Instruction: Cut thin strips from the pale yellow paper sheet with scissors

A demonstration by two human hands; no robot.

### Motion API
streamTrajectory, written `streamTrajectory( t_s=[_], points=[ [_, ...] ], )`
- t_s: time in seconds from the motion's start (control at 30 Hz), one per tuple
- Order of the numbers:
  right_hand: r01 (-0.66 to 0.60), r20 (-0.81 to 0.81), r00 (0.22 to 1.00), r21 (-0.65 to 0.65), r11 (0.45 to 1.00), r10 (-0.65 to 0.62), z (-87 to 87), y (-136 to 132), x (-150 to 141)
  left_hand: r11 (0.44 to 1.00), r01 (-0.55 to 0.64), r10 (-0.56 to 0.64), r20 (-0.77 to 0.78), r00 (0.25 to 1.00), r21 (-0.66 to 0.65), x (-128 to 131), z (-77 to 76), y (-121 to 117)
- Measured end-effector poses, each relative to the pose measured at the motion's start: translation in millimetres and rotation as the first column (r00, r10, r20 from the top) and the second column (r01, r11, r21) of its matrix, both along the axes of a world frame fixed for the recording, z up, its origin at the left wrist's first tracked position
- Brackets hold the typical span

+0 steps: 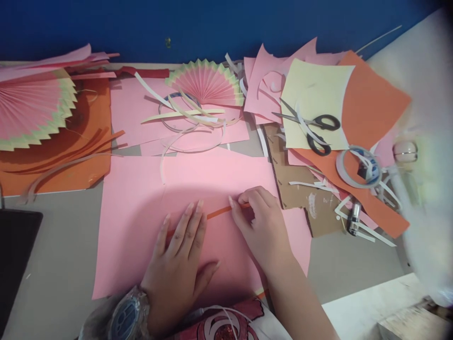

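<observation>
A large pink paper sheet (127, 198) lies on the desk in front of me. Across it runs a thin orange paper strip (220, 212), slanting slightly up to the right. My left hand (179, 264), with a watch at the wrist, is pressed flat over the strip's left part, thumb out to the side. At the strip's right end, my right hand (264, 224) is closed, thumb and curled forefinger pinching it; that end is partly hidden by the fingers.
Black-handled scissors (318, 125) rest on pale yellow paper (295, 85), near a tape roll (358, 166) and a glue stick (354, 218). Pleated paper fans (205, 82), loose strips and orange sheets (95, 174) lie behind and left. A black device (17, 255) is at far left.
</observation>
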State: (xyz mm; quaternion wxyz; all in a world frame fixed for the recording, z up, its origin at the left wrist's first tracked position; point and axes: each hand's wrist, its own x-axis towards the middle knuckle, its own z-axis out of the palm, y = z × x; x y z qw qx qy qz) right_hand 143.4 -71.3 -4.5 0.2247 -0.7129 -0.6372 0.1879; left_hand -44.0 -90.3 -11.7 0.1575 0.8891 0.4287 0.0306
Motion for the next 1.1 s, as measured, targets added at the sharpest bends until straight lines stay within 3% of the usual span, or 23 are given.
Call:
streamTrajectory(
  t_s=[0.53, 0.77, 0.93, 1.1],
  points=[
    [0.002, 0.003, 1.0, -0.018, 1.0, -0.002, -0.5, 0, 0, 1.0, 0.005, -0.005, -0.003, 1.0, -0.011, 0, 1.4, 1],
    [0.023, 0.119, 0.993, -0.127, 0.992, -0.008, 9.9, 2, 2, 1.0, 0.015, -0.015, -0.003, 1.0, 0.005, -2, 0.2, 0],
    [0.013, -0.024, 1.0, -0.165, 0.986, -0.017, 20.2, 2, 11, 0.998, 0.04, -0.04, -0.016, 0.999, 0.038, -1, 1.1, 2],
    [0.026, -0.06, 0.998, -0.16, 0.987, -0.036, 17.9, 0, 14, 0.998, 0.044, -0.043, -0.023, 0.999, 0.053, -1, 1.7, 2]
  ],
)
